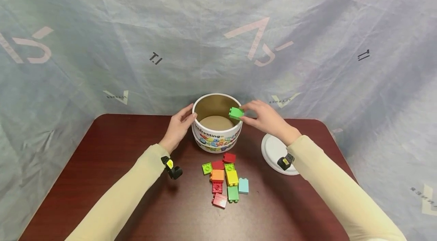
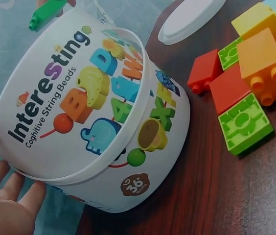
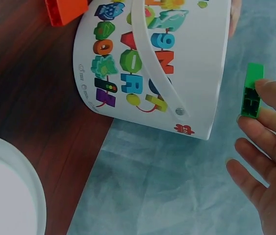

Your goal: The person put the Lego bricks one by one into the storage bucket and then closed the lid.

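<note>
A white bucket with colourful letter prints stands upright at the table's back, its mouth facing up and its floor bare. At its left rim is my left hand, thumb by the rim and fingers along the outer side. My right hand pinches a green toy brick between thumb and fingers, over the bucket's right rim. In the right wrist view the hollow underside of that green brick shows, with the other fingers loosely bent below it.
Several toy bricks lie clustered in front of the bucket, including an orange brick, a yellow brick and a light blue brick. A white round lid lies to the right, under my right forearm. A grey cloth hangs behind the table.
</note>
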`<state>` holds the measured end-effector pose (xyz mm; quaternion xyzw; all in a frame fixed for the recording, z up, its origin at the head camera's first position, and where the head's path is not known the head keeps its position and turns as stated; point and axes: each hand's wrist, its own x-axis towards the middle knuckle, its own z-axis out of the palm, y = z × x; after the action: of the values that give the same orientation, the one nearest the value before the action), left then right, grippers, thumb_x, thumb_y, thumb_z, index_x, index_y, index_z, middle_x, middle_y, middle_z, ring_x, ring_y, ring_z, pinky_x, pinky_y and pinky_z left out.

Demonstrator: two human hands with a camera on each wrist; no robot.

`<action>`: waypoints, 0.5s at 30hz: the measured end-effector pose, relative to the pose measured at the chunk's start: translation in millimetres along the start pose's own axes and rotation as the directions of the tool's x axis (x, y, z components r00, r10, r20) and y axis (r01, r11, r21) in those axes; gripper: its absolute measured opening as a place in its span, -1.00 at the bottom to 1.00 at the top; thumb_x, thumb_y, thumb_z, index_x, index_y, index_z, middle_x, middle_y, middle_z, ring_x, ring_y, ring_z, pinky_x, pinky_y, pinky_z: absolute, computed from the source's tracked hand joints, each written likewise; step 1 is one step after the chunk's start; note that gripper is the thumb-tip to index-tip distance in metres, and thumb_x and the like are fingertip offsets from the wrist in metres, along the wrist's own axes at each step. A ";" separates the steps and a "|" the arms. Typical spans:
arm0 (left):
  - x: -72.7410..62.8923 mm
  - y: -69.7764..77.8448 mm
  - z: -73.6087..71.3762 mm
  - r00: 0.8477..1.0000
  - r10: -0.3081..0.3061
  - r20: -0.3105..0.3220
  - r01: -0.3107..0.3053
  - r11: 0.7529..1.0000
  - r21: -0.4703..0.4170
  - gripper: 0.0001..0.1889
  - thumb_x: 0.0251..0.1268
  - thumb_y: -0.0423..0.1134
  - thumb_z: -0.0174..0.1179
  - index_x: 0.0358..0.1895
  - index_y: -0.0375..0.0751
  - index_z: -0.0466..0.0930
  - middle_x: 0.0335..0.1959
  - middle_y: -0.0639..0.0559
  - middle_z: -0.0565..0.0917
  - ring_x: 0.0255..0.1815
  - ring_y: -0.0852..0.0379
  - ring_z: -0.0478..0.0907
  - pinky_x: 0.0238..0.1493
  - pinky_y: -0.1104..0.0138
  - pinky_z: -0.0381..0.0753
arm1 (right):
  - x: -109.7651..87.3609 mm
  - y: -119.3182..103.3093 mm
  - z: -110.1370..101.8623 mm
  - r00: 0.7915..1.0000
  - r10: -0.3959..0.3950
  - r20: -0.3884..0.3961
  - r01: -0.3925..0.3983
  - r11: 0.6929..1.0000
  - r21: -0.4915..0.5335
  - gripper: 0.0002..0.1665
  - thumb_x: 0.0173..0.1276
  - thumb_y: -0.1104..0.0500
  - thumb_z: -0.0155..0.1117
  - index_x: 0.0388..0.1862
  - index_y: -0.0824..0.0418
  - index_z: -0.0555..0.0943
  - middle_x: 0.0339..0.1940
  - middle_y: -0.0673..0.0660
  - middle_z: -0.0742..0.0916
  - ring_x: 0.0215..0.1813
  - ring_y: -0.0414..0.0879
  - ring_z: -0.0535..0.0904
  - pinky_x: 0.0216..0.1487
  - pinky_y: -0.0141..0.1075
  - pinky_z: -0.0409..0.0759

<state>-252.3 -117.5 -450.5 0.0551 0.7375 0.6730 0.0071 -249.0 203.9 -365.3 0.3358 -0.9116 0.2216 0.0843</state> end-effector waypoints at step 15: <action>2.1 -5.0 0.9 0.999 0.040 0.031 -0.042 0.998 0.052 -0.42 0.63 -0.18 0.15 0.60 -0.13 0.29 0.63 0.00 0.26 0.65 0.00 0.15 0.60 0.11 0.25 | 24.3 6.2 13.3 1.000 -0.015 0.021 0.015 1.000 -0.001 -0.63 0.41 0.16 0.46 0.10 0.33 0.72 -0.05 0.24 0.77 0.08 0.15 0.62 0.19 0.07 0.59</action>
<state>-254.7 -116.8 -455.4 0.0806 0.7537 0.6523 0.0031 -271.5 188.0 -371.9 0.3447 -0.9102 0.2167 0.0766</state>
